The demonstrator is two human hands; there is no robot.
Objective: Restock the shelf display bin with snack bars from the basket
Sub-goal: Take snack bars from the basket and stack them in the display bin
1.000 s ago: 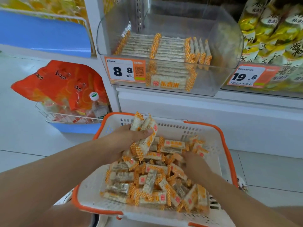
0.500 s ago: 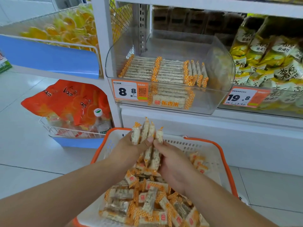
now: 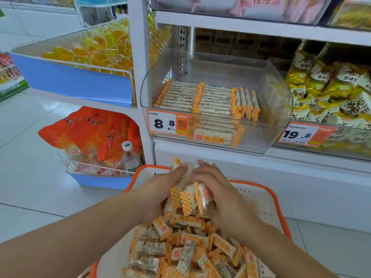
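A white basket with an orange rim [image 3: 263, 187] sits low in front of me, filled with several snack bars [image 3: 180, 251] in clear wrappers with orange checked ends. My left hand [image 3: 158, 191] and my right hand [image 3: 218, 195] press together around a bunch of snack bars [image 3: 189, 195], held upright above the pile. Above stands the clear shelf display bin [image 3: 277, 101], with neat rows of the same bars [image 3: 200, 97] along its bottom and free room above them. An orange price tag [image 3: 167, 124] reading 8.8 is on its front.
A white shelf upright [image 3: 138, 63] stands left of the bin. A blue-fronted wire bin of yellow sweets [image 3: 90, 49] and a lower wire rack with orange bags [image 3: 94, 135] are further left. Yellow snack bags [image 3: 331, 89] fill the bin to the right. A white shelf base [image 3: 301, 189] lies behind the basket.
My right hand left the pile and joined the left around the bunch of bars. Both hands have risen with it while the view tilted up toward the shelf.
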